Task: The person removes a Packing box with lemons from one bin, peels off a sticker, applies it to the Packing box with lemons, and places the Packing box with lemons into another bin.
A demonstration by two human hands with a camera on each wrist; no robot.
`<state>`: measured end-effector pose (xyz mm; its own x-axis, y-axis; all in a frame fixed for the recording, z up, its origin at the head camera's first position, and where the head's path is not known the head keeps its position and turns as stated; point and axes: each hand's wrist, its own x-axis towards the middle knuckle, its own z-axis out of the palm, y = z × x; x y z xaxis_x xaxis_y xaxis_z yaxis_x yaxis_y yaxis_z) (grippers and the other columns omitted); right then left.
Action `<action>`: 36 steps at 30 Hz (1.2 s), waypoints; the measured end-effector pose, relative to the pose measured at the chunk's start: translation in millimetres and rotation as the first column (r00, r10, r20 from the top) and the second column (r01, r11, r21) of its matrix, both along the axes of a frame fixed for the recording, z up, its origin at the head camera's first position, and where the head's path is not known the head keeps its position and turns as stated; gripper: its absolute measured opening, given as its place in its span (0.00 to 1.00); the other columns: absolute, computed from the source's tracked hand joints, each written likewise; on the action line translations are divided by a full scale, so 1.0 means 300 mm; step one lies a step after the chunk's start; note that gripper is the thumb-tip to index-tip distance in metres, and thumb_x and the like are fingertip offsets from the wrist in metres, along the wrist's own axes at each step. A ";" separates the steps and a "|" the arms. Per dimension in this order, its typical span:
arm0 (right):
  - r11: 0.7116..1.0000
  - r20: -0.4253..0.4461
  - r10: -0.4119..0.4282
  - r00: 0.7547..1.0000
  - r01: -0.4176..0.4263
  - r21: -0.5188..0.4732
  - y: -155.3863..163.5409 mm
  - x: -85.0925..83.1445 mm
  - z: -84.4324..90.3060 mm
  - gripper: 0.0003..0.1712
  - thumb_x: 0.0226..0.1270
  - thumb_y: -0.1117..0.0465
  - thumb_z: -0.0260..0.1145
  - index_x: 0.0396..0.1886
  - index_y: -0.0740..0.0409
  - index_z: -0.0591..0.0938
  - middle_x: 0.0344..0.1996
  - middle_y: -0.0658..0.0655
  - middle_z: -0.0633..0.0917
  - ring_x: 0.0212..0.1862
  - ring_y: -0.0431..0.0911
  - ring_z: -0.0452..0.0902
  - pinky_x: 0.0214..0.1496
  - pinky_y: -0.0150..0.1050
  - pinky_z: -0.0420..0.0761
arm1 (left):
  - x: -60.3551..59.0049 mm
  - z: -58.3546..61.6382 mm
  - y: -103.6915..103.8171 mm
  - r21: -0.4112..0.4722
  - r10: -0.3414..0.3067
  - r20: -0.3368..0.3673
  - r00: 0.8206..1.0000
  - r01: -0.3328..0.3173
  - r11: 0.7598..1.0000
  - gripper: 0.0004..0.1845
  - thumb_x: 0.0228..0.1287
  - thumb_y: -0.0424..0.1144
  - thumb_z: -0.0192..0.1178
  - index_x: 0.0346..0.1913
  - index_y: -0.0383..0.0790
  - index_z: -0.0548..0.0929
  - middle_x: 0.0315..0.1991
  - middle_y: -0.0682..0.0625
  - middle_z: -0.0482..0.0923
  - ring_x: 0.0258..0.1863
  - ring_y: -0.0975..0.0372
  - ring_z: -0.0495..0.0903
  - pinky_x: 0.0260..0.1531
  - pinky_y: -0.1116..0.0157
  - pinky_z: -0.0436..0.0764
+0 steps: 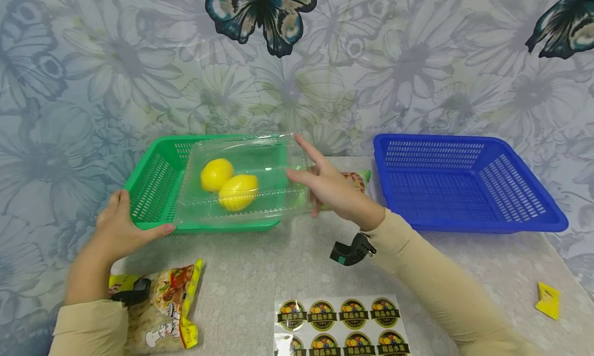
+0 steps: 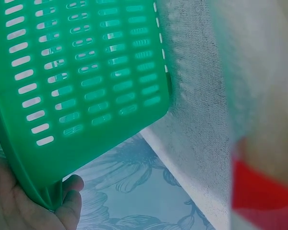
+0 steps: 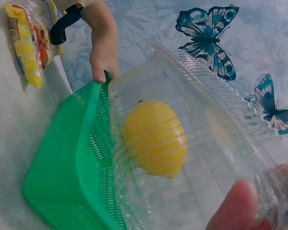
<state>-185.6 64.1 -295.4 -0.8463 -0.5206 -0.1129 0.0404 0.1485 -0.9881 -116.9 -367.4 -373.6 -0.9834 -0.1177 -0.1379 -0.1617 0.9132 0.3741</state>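
Note:
My left hand (image 1: 113,229) grips the front left corner of the green basket (image 1: 155,201), thumb along the front rim; in the left wrist view its fingers curl round that corner. My right hand (image 1: 336,188) holds a clear plastic box (image 1: 278,155) by its right end, over the basket's opening. Two lemons (image 1: 238,192) show through the clear plastic, side by side. From the right wrist view, the box tilts across the basket rim, with one lemon (image 3: 156,138) plainly visible behind its ribbed wall.
A blue basket (image 1: 431,191) stands at the right. A yellow food packet (image 1: 167,309) lies by my left forearm, and another packet (image 1: 356,180) is partly hidden behind my right hand. A sheet of round fruit stickers (image 1: 341,320) lies in front; a small yellow sachet (image 1: 548,300) is far right.

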 end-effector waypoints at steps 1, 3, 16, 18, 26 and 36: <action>1.000 0.006 -0.007 1.000 0.007 0.004 0.020 0.009 -0.003 0.42 0.73 0.51 0.62 0.72 0.10 0.50 0.35 0.60 0.75 0.11 0.42 0.65 0.16 0.42 0.80 | 0.000 0.000 -0.002 0.000 -0.002 0.002 1.000 0.002 1.000 0.72 0.56 0.70 0.62 0.74 0.32 0.20 0.76 0.30 0.15 0.69 0.21 0.30 0.53 0.21 0.54; 1.000 0.014 -0.020 1.000 0.020 0.015 0.063 0.029 -0.008 0.42 0.73 0.51 0.61 0.72 0.11 0.50 0.33 0.60 0.72 0.12 0.42 0.67 0.16 0.42 0.79 | -0.002 0.000 -0.004 0.004 -0.003 0.003 1.000 0.003 1.000 0.72 0.57 0.70 0.62 0.74 0.32 0.20 0.75 0.31 0.14 0.69 0.21 0.30 0.52 0.21 0.54; 0.992 -0.030 -0.099 0.995 0.101 0.079 0.318 0.182 -0.064 0.42 0.75 0.50 0.60 0.77 0.20 0.46 0.21 0.53 0.66 0.13 0.43 0.67 0.17 0.48 0.80 | -0.003 0.005 -0.001 0.001 -0.021 -0.007 1.000 0.021 1.000 0.71 0.58 0.69 0.62 0.74 0.31 0.21 0.75 0.29 0.15 0.68 0.20 0.31 0.52 0.21 0.54; 0.991 -0.045 -0.100 0.994 0.104 0.083 0.353 0.209 -0.074 0.42 0.76 0.51 0.58 0.77 0.20 0.46 0.20 0.50 0.63 0.14 0.43 0.66 0.16 0.49 0.80 | -0.003 0.005 -0.001 0.000 -0.025 -0.008 1.000 0.025 1.000 0.71 0.58 0.69 0.62 0.74 0.30 0.21 0.75 0.29 0.15 0.68 0.20 0.31 0.52 0.21 0.54; 0.989 -0.058 -0.119 0.991 0.123 0.083 0.455 0.310 -0.096 0.41 0.79 0.57 0.54 0.79 0.24 0.44 0.18 0.50 0.65 0.15 0.45 0.64 0.13 0.49 0.76 | -0.006 0.004 0.002 -0.003 -0.025 0.000 1.000 0.025 1.000 0.70 0.59 0.68 0.61 0.74 0.30 0.21 0.75 0.29 0.15 0.68 0.20 0.31 0.51 0.21 0.54; 0.990 -0.060 -0.119 0.991 0.123 0.072 0.536 0.401 -0.151 0.41 0.80 0.63 0.50 0.80 0.28 0.42 0.22 0.52 0.65 0.18 0.47 0.63 0.13 0.47 0.77 | -0.006 0.010 0.005 -0.001 -0.021 0.014 1.000 0.021 1.000 0.70 0.60 0.69 0.60 0.74 0.31 0.20 0.75 0.29 0.14 0.68 0.19 0.29 0.52 0.21 0.53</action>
